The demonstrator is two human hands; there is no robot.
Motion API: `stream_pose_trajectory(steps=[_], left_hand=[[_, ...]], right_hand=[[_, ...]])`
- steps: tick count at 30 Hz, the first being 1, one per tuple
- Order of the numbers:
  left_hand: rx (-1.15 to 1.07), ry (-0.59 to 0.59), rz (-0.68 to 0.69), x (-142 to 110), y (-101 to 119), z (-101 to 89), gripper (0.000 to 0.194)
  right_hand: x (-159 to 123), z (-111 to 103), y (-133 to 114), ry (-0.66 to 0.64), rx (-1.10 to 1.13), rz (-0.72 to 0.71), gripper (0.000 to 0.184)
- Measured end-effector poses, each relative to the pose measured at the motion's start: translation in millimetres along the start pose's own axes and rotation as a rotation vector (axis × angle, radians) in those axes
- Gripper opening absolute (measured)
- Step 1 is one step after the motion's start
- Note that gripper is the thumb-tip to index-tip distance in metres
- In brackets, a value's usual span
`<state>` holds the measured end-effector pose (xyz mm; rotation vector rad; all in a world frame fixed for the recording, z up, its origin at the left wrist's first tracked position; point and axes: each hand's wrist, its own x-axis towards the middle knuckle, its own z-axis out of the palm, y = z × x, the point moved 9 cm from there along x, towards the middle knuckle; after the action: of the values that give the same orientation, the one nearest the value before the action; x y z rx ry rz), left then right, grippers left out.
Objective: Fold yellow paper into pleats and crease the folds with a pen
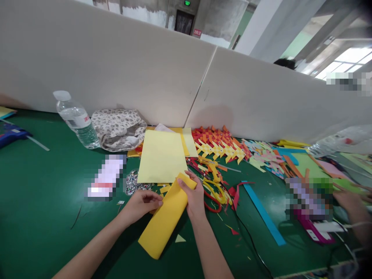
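A folded yellow sheet [167, 219], paper or thin foam, slants across the space between my hands above the green table. My right hand [195, 193] grips its upper end, thumb on top and fingers behind the far edge. At the sheet's left edge, my left hand [143, 205] has its fingers closed in a pinch on the border. Just beyond lies a pale yellow sheet [164, 157]. To the right of my right hand are a yellow glue gun [214, 170] and scissors with red handles [216, 207].
A water bottle [77, 120] and a patterned cloth bag [119, 128] stand at the back left, near a phone [107, 174]. Woven paper fish [217, 141] lie by the partition [116, 62]. A blue strip [264, 213] and a black cord are rightward. Another person's hand [351, 209] shows far right.
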<state>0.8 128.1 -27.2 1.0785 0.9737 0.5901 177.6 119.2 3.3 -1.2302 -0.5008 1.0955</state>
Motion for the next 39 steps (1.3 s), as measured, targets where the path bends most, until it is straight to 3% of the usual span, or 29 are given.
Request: stream_pose_trajectory(steps=[5,13,18,22,25,29,32,39], left_hand=[[0.059,0.058,0.032,0.3,6.0,-8.3,0.018],[0.095,0.081,0.015,-1.0,11.0,-12.6,0.015],[0.084,0.087,0.005,-2.7,14.8,-12.5,0.016],[0.064,0.132,0.019,-5.6,20.6,-18.5,0.019],[0.054,0.168,0.040,-6.9,23.9,-23.9,0.021],[0.046,0.183,0.068,-6.2,24.0,-26.8,0.021],[0.028,0.204,0.094,-5.4,22.9,-30.0,0.024],[0.022,0.241,0.140,-6.2,26.2,-32.9,0.028]], right_hand=[[5.7,-8.0,-3.6,0.000,0.045,-0.063,0.043],[8.8,-14.1,-0.6,-0.005,-0.058,-0.109,0.055],[6.8,-15.3,-1.8,-0.021,-0.121,-0.045,0.064],[-1.4,1.1,2.4,-0.159,-0.158,0.056,0.072],[-8.5,16.5,3.5,-0.283,-0.226,0.053,0.071],[-11.0,19.9,1.5,-0.283,-0.248,0.003,0.073],[-12.9,23.6,9.2,-0.331,-0.219,0.052,0.078],[-14.7,25.8,14.1,-0.346,-0.276,0.019,0.069]])
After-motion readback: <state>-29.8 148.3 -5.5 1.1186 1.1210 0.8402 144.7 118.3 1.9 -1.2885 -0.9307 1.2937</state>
